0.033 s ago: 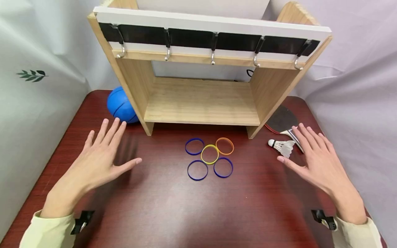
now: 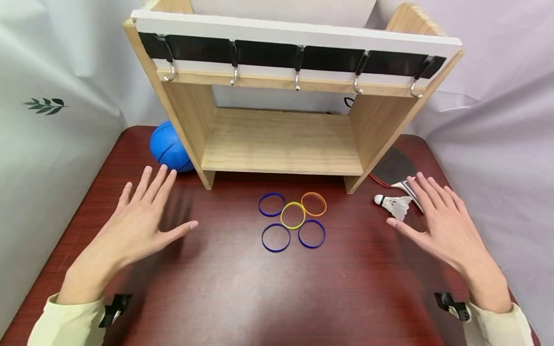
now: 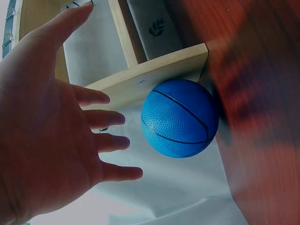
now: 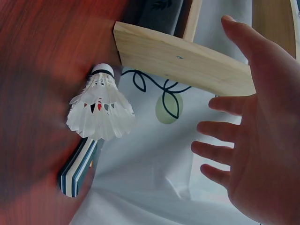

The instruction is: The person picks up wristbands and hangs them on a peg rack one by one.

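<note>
Shuttlecock (image 2: 396,206): lies on its side at the right of the table (image 2: 216,298), near the right leg of the wooden shelf (image 2: 281,139); cork points left and slightly away from the person, feathers fan rightward, so its long axis runs nearly crosswise.
Paddle (image 2: 395,168): just behind the shuttlecock, blade at the far end and partly hidden by the shelf's side; its long axis slants, handle pointing rightward and toward the person. Whether feathers and handle touch, I cannot tell.
Right hand (image 2: 446,223): fingers straight and spread, thumb out to the left; the right wrist view shows a gap between fingers and shuttlecock.
Room at right: a strip of tabletop separates cork from shelf leg; the table's right edge runs close beyond the hand, along pale cloth (image 2: 497,139).
Ball (image 2: 170,149): blue and round, at far left beside the shelf's left panel, which covers part of it; black seams curve across it. Contact with the panel is unclear.
Left hand (image 2: 140,218): fingers spread and straight, thumb reaching right; in the left wrist view they stand apart from the ball.
Rings: a yellow ring (image 2: 293,228) in the middle, an orange ring (image 2: 313,193) and three blue rings (image 2: 276,251) around it, all lying flat between the hands.
Room in front: tabletop stretches from the rings toward the person and out to either hand.
Hooks (image 2: 297,79): five, along the shelf's upper front.
</note>
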The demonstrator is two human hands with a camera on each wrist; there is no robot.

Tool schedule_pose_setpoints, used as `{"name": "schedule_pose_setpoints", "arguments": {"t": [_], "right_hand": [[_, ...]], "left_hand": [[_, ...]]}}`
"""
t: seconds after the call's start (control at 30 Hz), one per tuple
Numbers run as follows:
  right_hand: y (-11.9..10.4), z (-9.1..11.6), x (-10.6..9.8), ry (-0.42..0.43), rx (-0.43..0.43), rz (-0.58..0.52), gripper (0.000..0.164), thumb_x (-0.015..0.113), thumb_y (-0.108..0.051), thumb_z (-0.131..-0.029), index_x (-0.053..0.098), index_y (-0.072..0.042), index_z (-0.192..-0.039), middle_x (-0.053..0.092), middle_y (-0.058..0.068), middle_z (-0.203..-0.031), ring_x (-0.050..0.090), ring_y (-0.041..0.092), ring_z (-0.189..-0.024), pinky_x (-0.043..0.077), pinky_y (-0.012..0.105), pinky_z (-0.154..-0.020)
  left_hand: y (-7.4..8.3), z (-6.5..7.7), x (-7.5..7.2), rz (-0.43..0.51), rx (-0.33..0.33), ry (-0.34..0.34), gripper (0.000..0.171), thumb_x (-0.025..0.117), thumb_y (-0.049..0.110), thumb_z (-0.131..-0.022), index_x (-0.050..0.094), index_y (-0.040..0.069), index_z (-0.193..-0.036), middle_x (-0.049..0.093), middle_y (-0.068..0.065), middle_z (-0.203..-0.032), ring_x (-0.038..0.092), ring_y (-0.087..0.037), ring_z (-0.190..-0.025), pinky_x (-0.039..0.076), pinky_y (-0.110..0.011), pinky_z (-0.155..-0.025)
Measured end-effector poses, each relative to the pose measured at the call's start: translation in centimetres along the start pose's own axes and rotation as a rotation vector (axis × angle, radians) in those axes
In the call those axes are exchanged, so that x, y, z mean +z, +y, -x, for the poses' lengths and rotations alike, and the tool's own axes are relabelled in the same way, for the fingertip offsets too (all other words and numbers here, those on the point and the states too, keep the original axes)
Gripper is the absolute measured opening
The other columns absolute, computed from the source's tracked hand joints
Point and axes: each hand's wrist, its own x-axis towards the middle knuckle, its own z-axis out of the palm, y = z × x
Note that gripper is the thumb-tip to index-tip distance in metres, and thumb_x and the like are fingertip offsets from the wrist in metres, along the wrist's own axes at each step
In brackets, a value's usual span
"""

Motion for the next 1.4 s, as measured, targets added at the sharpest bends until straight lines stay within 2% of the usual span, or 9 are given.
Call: {"name": "schedule_pose_setpoints", "arguments": {"t": [0.53, 0.8, 0.87, 0.93, 1.0, 1.07, 1.2, 1.27, 1.4], "right_hand": [[0.0, -0.4, -0.3, -0.025, 0.017, 0.006, 0.099, 0.074, -0.055, -0.078, 0.027, -0.015, -0.156, 0.024, 0.011, -0.159, 0.02, 0.032, -0.145, 0.005, 0.046, -0.118], [-1.0, -1.0, -0.2, 0.016, 0.008, -0.017, 0.094, 0.074, -0.052, -0.08, 0.03, -0.015, -0.155, 0.031, 0.013, -0.156, 0.027, 0.03, -0.143, 0.012, 0.045, -0.117], [-1.9, -1.5, -0.3, 0.078, -0.003, -0.045, 0.087, 0.074, -0.048, -0.082, 0.035, -0.015, -0.153, 0.036, 0.013, -0.154, 0.03, 0.031, -0.141, 0.018, 0.048, -0.115], [-3.1, -2.3, -0.3, 0.161, -0.032, -0.082, 0.078, 0.073, -0.042, -0.083, 0.043, -0.013, -0.148, 0.044, 0.012, -0.148, 0.038, 0.032, -0.135, 0.027, 0.051, -0.109], [-4.6, -3.4, 0.0, 0.238, -0.084, -0.109, 0.066, 0.072, -0.037, -0.084, 0.052, -0.011, -0.141, 0.055, 0.012, -0.137, 0.049, 0.033, -0.125, 0.037, 0.052, -0.099], [-6.2, -4.7, 0.8, 0.263, -0.142, -0.124, 0.055, 0.071, -0.036, -0.085, 0.06, -0.01, -0.131, 0.065, 0.009, -0.12, 0.058, 0.03, -0.107, 0.045, 0.049, -0.086], [-8.7, -7.1, 3.3, 0.182, -0.209, -0.136, 0.036, 0.068, -0.036, -0.089, 0.068, -0.013, -0.117, 0.069, 0.001, -0.103, 0.063, 0.022, -0.092, 0.051, 0.042, -0.072], [-9.6, -7.9, 4.6, 0.116, -0.197, -0.134, 0.031, 0.067, -0.036, -0.09, 0.069, -0.014, -0.112, 0.07, 0.0, -0.102, 0.064, 0.021, -0.093, 0.052, 0.042, -0.069], [-10.4, -8.6, 6.3, 0.005, -0.133, -0.13, 0.028, 0.066, -0.035, -0.091, 0.07, -0.015, -0.109, 0.07, -0.002, -0.095, 0.066, 0.02, -0.088, 0.053, 0.044, -0.063]], "left_hand": [[-0.2, 0.1, 0.1, 0.001, 0.02, 0.026, 0.109, 0.063, 0.067, -0.082, 0.007, 0.012, -0.158, 0.0, -0.006, -0.163, -0.012, -0.026, -0.147, -0.007, -0.057, -0.114], [-0.2, -0.3, -0.2, 0.02, 0.029, 0.036, 0.105, 0.064, 0.063, -0.084, 0.011, 0.01, -0.158, 0.003, -0.007, -0.163, -0.009, -0.026, -0.147, -0.003, -0.054, -0.116], [-0.2, -0.8, -0.7, 0.058, 0.044, 0.079, 0.101, 0.067, 0.056, -0.086, 0.013, 0.009, -0.157, 0.008, -0.009, -0.163, -0.003, -0.028, -0.148, 0.002, -0.053, -0.117], [0.0, -1.8, -1.2, 0.136, 0.041, 0.151, 0.094, 0.069, 0.046, -0.088, 0.016, 0.011, -0.157, 0.016, -0.01, -0.161, 0.01, -0.031, -0.147, 0.013, -0.053, -0.116], [0.4, -3.1, -1.8, 0.249, 0.03, 0.252, 0.086, 0.071, 0.035, -0.089, 0.022, 0.013, -0.157, 0.028, -0.011, -0.158, 0.025, -0.031, -0.143, 0.026, -0.053, -0.112], [0.8, -4.6, -2.3, 0.378, -0.005, 0.352, 0.079, 0.072, 0.029, -0.089, 0.028, 0.018, -0.155, 0.039, -0.007, -0.152, 0.039, -0.028, -0.136, 0.038, -0.053, -0.104], [1.8, -7.4, -2.8, 0.559, -0.097, 0.483, 0.064, 0.07, 0.028, -0.09, 0.04, 0.023, -0.147, 0.053, 0.001, -0.137, 0.057, -0.022, -0.118, 0.053, -0.041, -0.09], [2.1, -8.2, -2.9, 0.613, -0.145, 0.515, 0.06, 0.069, 0.027, -0.09, 0.043, 0.023, -0.143, 0.055, 0.001, -0.131, 0.06, -0.02, -0.111, 0.054, -0.034, -0.088], [2.5, -8.9, -2.9, 0.672, -0.191, 0.57, 0.052, 0.072, 0.02, -0.087, 0.049, 0.014, -0.134, 0.058, -0.002, -0.121, 0.062, -0.016, -0.1, 0.054, -0.021, -0.08]]}}
